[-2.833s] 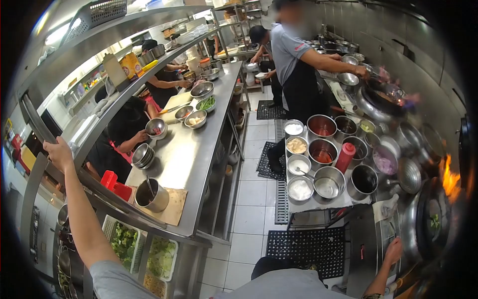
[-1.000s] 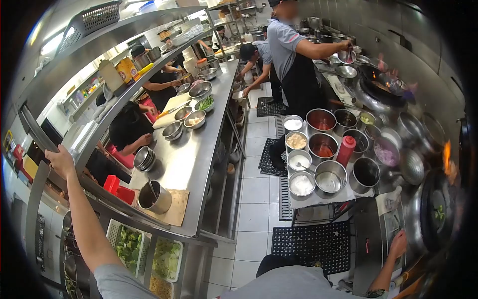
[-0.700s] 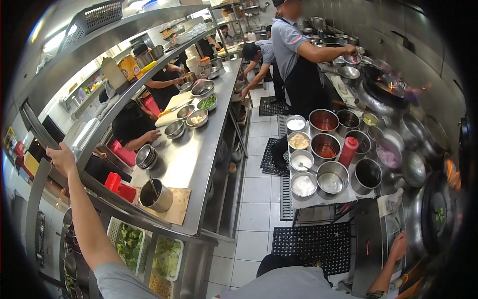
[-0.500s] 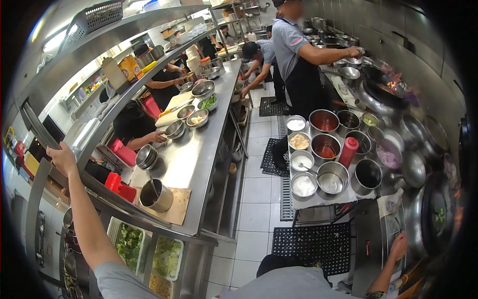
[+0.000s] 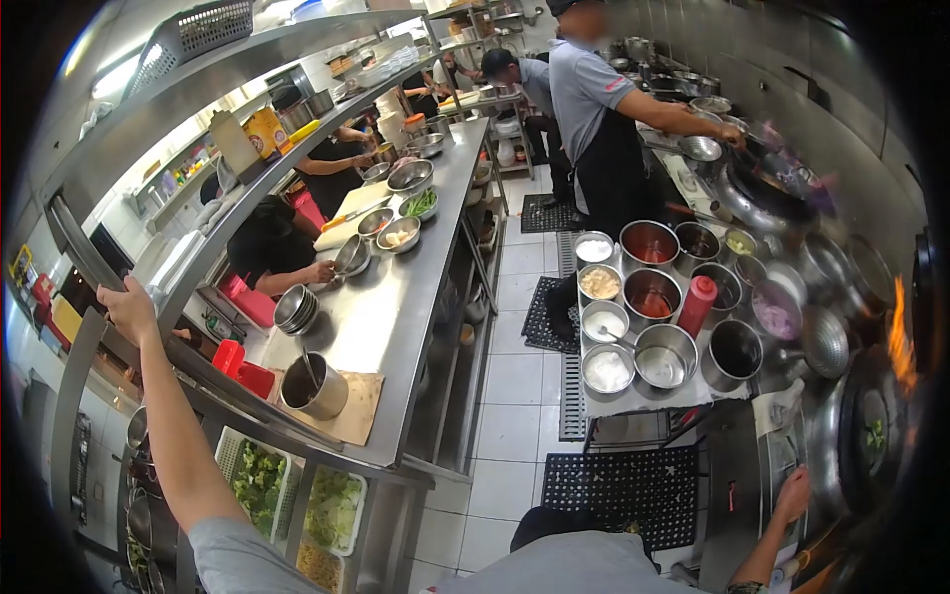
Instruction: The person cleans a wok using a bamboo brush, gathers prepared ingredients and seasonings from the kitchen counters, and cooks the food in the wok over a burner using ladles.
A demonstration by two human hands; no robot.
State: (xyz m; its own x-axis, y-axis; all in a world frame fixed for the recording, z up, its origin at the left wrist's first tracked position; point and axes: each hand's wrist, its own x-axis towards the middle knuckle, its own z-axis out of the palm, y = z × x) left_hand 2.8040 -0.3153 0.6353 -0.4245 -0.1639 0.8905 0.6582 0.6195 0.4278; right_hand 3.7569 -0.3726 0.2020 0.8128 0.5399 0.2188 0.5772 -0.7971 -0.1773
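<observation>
My left hand (image 5: 127,309) is raised at the far left, its fingers closed round the metal rail (image 5: 84,259) of the shelf unit. Low on the right, my right hand (image 5: 792,493) is closed beside the stove edge; what it grips, if anything, is hidden. A crumpled white cloth (image 5: 782,408) lies just above it. The nearest wok (image 5: 869,445), with some green pieces inside, sits to its right, and an orange flame (image 5: 900,342) rises behind the wok.
Sauce pots (image 5: 650,243), white-filled tubs (image 5: 607,369) and a red squeeze bottle (image 5: 699,302) crowd the ledge ahead. A co-worker (image 5: 594,119) stands at another wok (image 5: 762,188). Left, the steel counter (image 5: 396,327) holds bowls and a pot (image 5: 315,388); a black mat (image 5: 618,495) covers the floor.
A tall flame has flared up at the nearest wok. The standing co-worker's arm has shifted right and down, and another worker behind has straightened somewhat. My hands keep their places.
</observation>
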